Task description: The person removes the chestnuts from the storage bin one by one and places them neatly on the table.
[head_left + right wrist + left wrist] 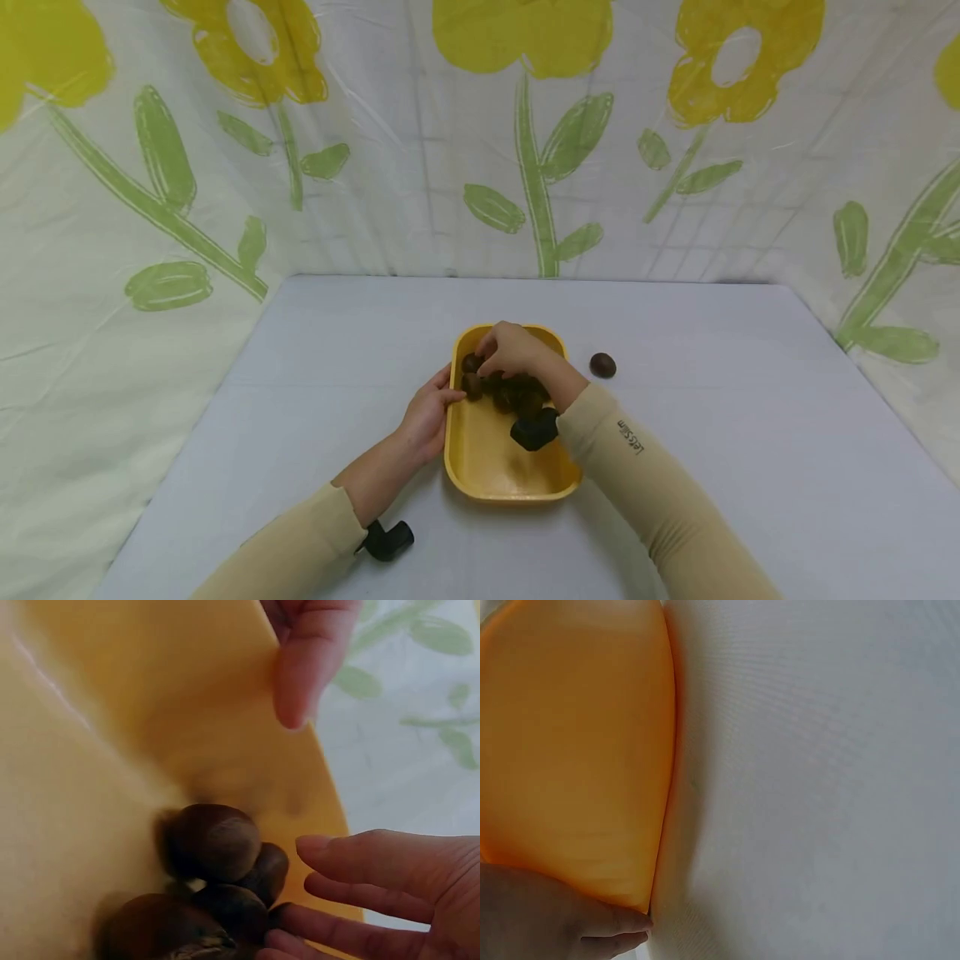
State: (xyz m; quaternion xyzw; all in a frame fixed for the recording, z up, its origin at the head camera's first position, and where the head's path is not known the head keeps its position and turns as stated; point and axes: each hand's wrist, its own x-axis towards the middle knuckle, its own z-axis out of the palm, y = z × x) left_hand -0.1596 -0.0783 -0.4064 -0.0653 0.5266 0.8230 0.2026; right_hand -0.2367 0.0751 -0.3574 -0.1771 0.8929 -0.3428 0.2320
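A yellow tray (483,467) with rounded corners holds several brown chestnuts (529,403), heaped toward its far half. My left hand (426,421) grips the tray's left side, thumb over the rim and the other fingers along the outer wall. Inside the tray, near the far left corner, my right hand (517,350) reaches down to the chestnuts. In the right wrist view its thumb and fingers are spread, with fingertips right at a dark chestnut (230,911). The left wrist view shows the tray's outer side (577,750) and part of the left hand (547,915).
One loose chestnut (602,365) lies on the white table (690,400), to the right of the tray. A curtain (390,167) with yellow flowers and green leaves hangs behind the table. Black wrist cameras (536,429) are worn on both arms.
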